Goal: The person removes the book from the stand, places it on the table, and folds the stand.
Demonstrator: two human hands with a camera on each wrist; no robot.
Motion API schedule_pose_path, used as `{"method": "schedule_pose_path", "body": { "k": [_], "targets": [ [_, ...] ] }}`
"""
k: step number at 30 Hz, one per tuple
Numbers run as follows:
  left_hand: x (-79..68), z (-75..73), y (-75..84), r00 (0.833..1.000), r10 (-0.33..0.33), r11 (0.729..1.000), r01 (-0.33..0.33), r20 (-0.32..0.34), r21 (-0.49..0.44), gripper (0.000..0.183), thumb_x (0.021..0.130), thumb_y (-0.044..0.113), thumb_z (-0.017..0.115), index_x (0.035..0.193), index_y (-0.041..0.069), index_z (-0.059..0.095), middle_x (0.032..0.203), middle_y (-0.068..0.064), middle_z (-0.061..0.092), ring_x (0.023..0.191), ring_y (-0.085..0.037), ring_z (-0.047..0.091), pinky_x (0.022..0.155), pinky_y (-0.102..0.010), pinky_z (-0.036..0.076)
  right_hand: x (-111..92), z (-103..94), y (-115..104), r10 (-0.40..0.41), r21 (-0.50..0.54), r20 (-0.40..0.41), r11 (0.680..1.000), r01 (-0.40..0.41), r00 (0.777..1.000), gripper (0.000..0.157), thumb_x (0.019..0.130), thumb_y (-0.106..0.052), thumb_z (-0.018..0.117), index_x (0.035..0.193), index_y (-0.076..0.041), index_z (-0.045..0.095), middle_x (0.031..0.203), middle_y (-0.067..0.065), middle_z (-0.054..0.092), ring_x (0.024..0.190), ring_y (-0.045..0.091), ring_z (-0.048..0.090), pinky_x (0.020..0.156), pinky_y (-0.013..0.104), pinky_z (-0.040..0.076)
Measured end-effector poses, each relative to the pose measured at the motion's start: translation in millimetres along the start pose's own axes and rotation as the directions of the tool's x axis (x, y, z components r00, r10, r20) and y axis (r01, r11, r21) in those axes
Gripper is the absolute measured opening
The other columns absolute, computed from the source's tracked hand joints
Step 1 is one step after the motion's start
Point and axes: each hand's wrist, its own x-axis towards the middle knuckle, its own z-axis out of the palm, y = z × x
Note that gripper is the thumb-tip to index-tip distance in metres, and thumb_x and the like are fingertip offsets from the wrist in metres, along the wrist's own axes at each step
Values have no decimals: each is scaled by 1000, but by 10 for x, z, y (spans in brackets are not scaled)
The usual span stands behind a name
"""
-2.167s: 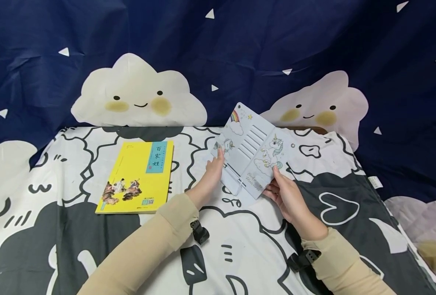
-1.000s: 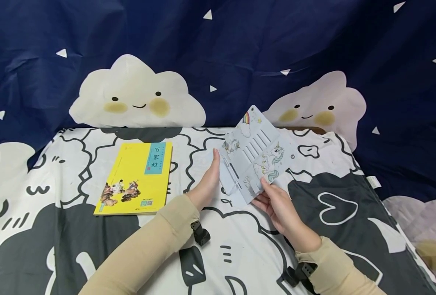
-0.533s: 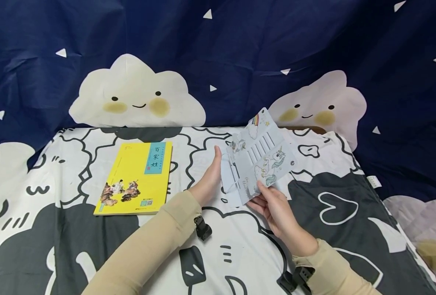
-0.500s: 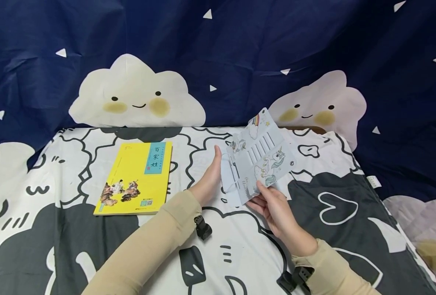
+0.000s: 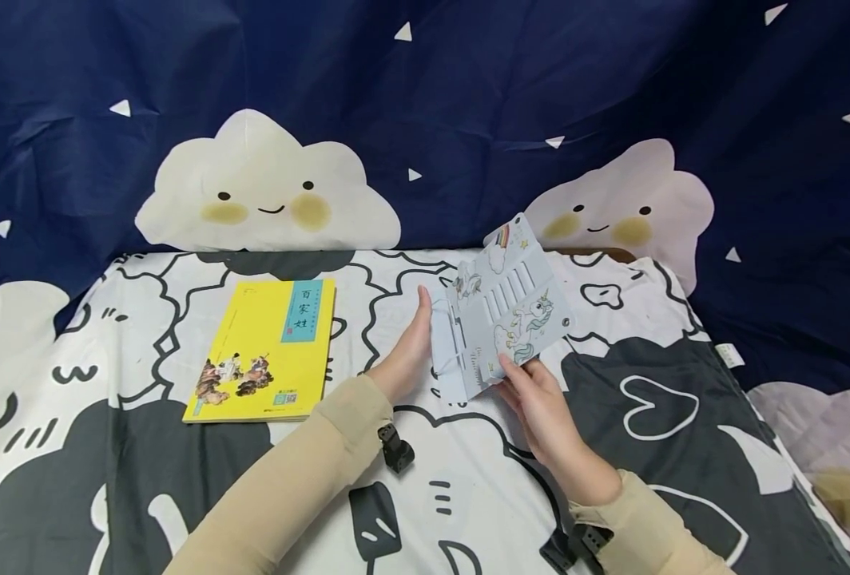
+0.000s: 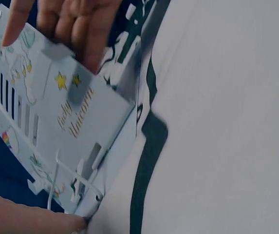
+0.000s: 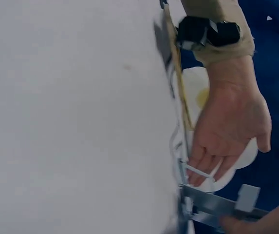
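A pale blue metal book stand [image 5: 511, 307] printed with unicorns, a rainbow and stars is held in the middle of the head view. Its slotted panel leans up at an angle from a flat base plate [image 5: 448, 343] on the left. My right hand [image 5: 543, 411] pinches the panel's lower edge, thumb on the printed face and fingers behind. My left hand [image 5: 405, 351] is at the base's left side, thumb raised. The right wrist view shows the left palm [image 7: 232, 117] with fingers extended by a bent wire [image 7: 200, 170]. In the left wrist view the wire prop [image 6: 73, 173] stands out near the base.
A yellow book [image 5: 263, 347] with a blue title panel lies left of the hands. Under everything is a black-and-white cartoon-print cloth [image 5: 439, 471]. A dark blue curtain [image 5: 468, 80] with cloud faces hangs behind the surface.
The stand's panel has turned and tilted rightward, opening away from its base. My left thumb has come off the printed panel, and my right hand has shifted slightly left. The book stays put.
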Motion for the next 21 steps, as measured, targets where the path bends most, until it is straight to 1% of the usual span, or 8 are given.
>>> {"method": "schedule_pose_path", "body": {
  "k": [2,5,9,13,16,17,19,21],
  "targets": [
    [-36,18,4,1000,9,1000,-9,10,-8,94,89,82,8,161,22,3,168,4,-1,155,-18,-2,126,-40,1,-13,7,-51,-66,-9,-24,998,66,998,48,106,-16,46,147,2,31,144,13,43,119,2,54,111,25,41],
    [-104,46,16,1000,21,999,-20,16,-25,93,92,79,8,161,18,0,168,2,-2,155,-19,-1,126,-37,5,-30,15,-119,-162,6,-51,987,162,986,46,106,-13,44,148,0,30,146,13,42,128,7,50,117,28,34],
    [-197,96,44,998,64,998,-64,15,-18,91,94,76,10,161,14,5,168,1,3,155,-20,4,126,-36,8,-44,35,-185,-253,42,-62,966,255,966,45,107,-19,44,147,-4,32,143,9,46,131,14,49,114,27,37],
    [-296,185,95,989,141,990,-142,46,21,87,96,73,8,161,16,9,168,4,4,155,-17,4,126,-36,6,-56,54,-208,-269,80,-80,958,275,960,39,106,-24,46,140,-8,38,132,1,54,123,13,54,106,24,42],
    [-373,277,143,975,202,977,-207,88,48,81,99,67,4,161,15,9,168,2,5,155,-18,4,126,-38,7,-70,72,-215,-255,118,-87,957,264,963,35,106,-31,44,133,-8,43,124,-3,58,117,9,56,102,22,43],
    [-396,307,156,971,216,973,-222,102,57,79,100,64,4,161,14,9,168,0,6,155,-19,6,126,-39,8,-73,80,-217,-254,132,-78,956,263,964,38,106,-35,43,134,-9,43,126,-2,58,119,10,55,103,21,43],
    [-442,363,183,962,245,965,-254,119,70,76,102,60,4,160,11,10,168,-3,8,155,-21,8,126,-40,9,-75,99,-221,-264,146,-39,953,266,964,50,106,-43,37,142,-8,40,136,3,54,128,13,51,107,22,41],
    [-475,406,202,952,272,954,-286,139,91,75,103,58,4,160,10,10,168,-4,10,155,-20,8,126,-41,8,-78,126,-229,-276,149,7,951,272,961,64,105,-51,30,151,-7,31,149,10,43,140,18,41,114,24,36]
  ]
}}
